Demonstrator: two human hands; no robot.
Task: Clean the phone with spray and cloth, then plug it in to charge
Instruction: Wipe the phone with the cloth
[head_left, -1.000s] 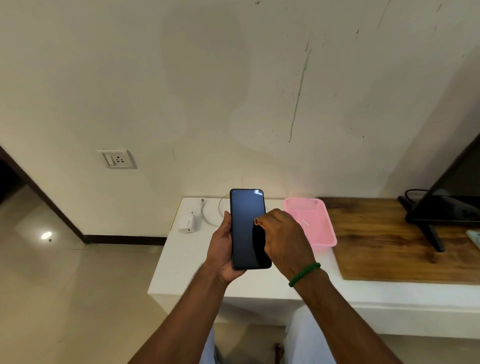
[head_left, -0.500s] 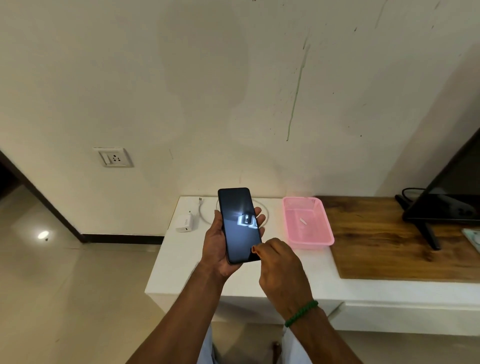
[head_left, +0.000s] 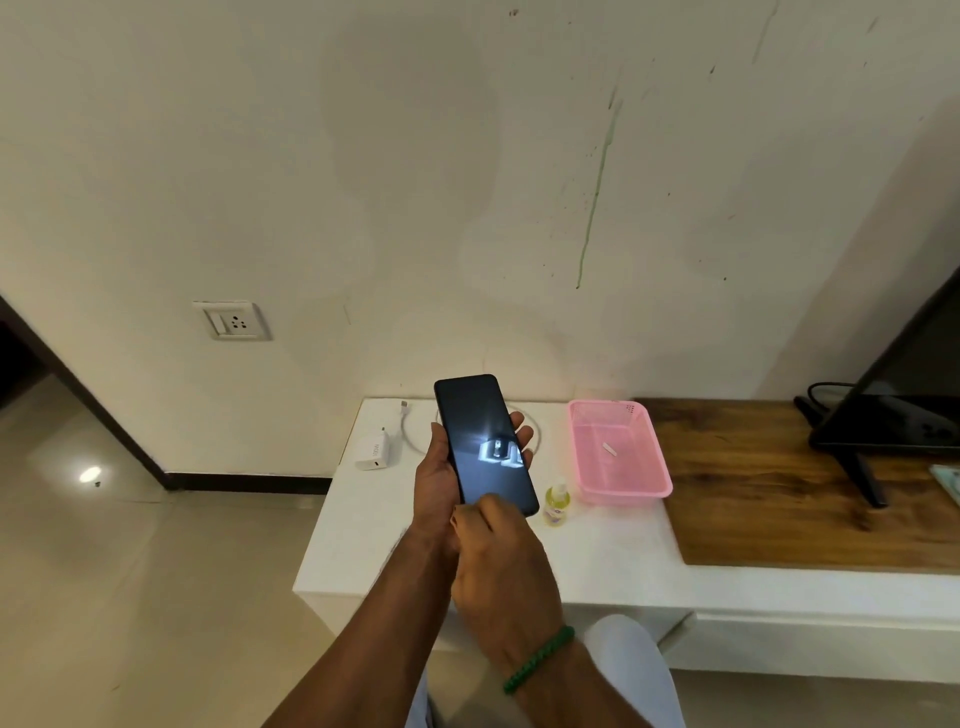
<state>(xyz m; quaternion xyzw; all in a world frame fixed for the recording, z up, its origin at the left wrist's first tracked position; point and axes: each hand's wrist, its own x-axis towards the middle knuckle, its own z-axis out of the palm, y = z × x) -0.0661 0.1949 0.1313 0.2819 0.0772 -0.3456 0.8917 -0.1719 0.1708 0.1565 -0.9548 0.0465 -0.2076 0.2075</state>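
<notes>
Our left hand (head_left: 441, 486) gripping the phone (head_left: 480, 441), lower end hidden behind our right hand (head_left: 501, 564), its grip unclear to us.

The phone (head_left: 483, 441), black with a dimly lit screen, is held tilted in the left hand (head_left: 440, 480). A small yellow spray bottle (head_left: 557, 503) stands upright on the white counter (head_left: 363, 545), where a white charger (head_left: 373, 453) and its cable (head_left: 405, 417) also lie.
</notes>
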